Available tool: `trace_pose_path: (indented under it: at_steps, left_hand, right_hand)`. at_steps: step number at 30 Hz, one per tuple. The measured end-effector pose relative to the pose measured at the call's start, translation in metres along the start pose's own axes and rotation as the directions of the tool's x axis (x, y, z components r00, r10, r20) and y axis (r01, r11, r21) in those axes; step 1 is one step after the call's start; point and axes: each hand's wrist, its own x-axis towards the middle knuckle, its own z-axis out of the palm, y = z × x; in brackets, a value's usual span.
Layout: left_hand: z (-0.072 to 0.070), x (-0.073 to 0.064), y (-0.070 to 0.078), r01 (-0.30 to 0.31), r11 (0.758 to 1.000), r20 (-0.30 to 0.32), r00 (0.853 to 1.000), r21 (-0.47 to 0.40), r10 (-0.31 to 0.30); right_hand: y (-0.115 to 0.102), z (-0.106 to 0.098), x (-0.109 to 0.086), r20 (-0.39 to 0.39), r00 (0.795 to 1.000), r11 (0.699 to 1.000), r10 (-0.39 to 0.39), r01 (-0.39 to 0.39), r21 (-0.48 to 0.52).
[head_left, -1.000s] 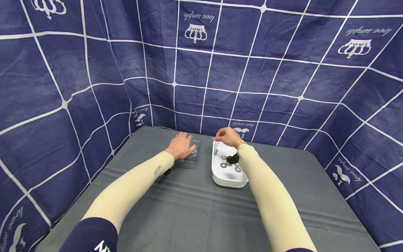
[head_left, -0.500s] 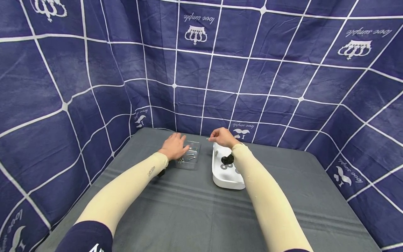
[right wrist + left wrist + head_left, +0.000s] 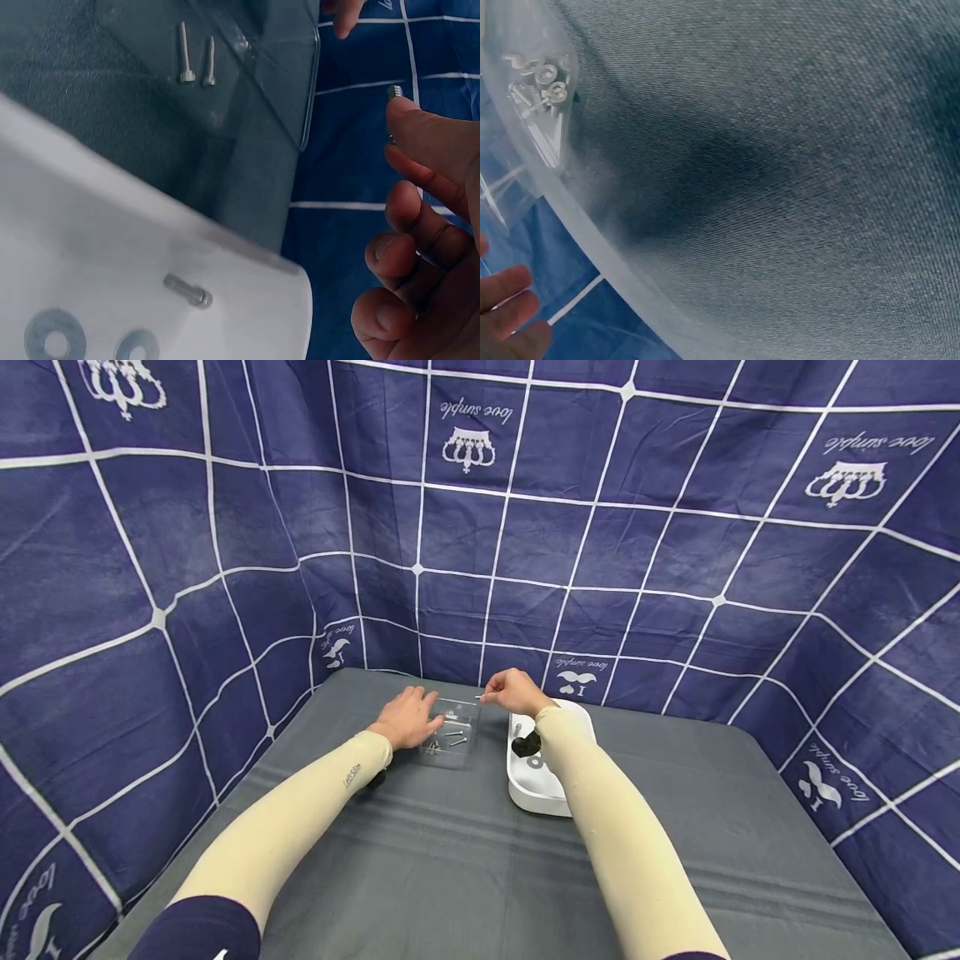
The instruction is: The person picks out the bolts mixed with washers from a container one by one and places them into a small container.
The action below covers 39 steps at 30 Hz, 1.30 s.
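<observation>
My right hand (image 3: 516, 692) pinches a small metal screw (image 3: 395, 91) between thumb and fingertips, its threaded end sticking out. It is above the far end of a white tray (image 3: 542, 807) and near a clear plastic box (image 3: 446, 762). In the right wrist view, two thin screws (image 3: 187, 56) lie in the clear box, and a thicker bolt (image 3: 187, 291) lies in the white tray. My left hand (image 3: 407, 717) has its fingers spread at the box's left side; whether it touches the box I cannot tell. Small metal parts (image 3: 547, 82) show in another compartment.
Flat grey washers (image 3: 55, 335) lie in the white tray, partly hidden by my right wrist in the head view. A grey cloth (image 3: 465, 868) covers the table. Blue checked fabric (image 3: 570, 543) hangs behind and at both sides.
My right hand has moved left from over the white tray toward the clear box, still pinching the screw. The left hand has drawn back leftward, uncovering more of the box.
</observation>
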Motion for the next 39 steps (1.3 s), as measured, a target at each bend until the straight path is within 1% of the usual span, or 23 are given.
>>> trace_pose_path:
  at_steps: [1,3,7,13,17,22,27,33,39]
  left_hand:
    - [0.002,-0.001,-0.001,0.003,1.000,0.009,1.000,-0.006,-0.003]
    - [0.005,-0.002,-0.003,0.002,1.000,0.006,1.000,-0.017,-0.002]
    - [0.009,-0.002,-0.009,0.001,0.999,-0.002,1.000,-0.036,-0.001]
    - [0.009,-0.003,-0.012,0.017,0.999,0.034,0.999,-0.038,-0.016]
    - [0.008,-0.005,-0.012,0.012,0.998,0.032,0.999,-0.056,-0.011]
    - [0.010,-0.003,-0.010,0.023,0.997,0.036,0.999,-0.078,-0.020]
    - [0.010,-0.003,-0.008,0.039,0.996,0.042,0.998,-0.079,-0.036]
    - [0.009,-0.002,-0.003,0.047,0.994,0.066,0.997,-0.101,-0.041]
    - [0.010,-0.005,-0.005,0.056,0.994,0.068,0.996,-0.093,-0.050]
  right_hand:
    - [-0.001,0.002,0.001,0.010,1.000,1.000,0.002,-0.002,0.000]
    - [-0.003,0.006,0.002,0.018,1.000,1.000,0.011,-0.011,0.000]
    - [-0.008,0.009,0.005,0.008,1.000,1.000,0.017,-0.018,0.007]
    - [-0.015,0.013,0.010,0.027,1.000,1.000,0.017,-0.017,0.008]
    - [-0.016,0.018,0.016,0.026,0.999,1.000,0.021,-0.021,-0.001]
    - [-0.017,0.025,0.021,0.026,0.999,1.000,0.026,-0.025,-0.017]
    - [-0.019,0.031,0.024,0.058,0.998,0.999,0.035,-0.033,-0.027]
    - [-0.020,0.035,0.026,0.063,0.996,0.995,0.057,-0.052,-0.084]
    - [-0.022,0.042,0.026,0.131,0.989,0.995,0.069,-0.059,-0.085]
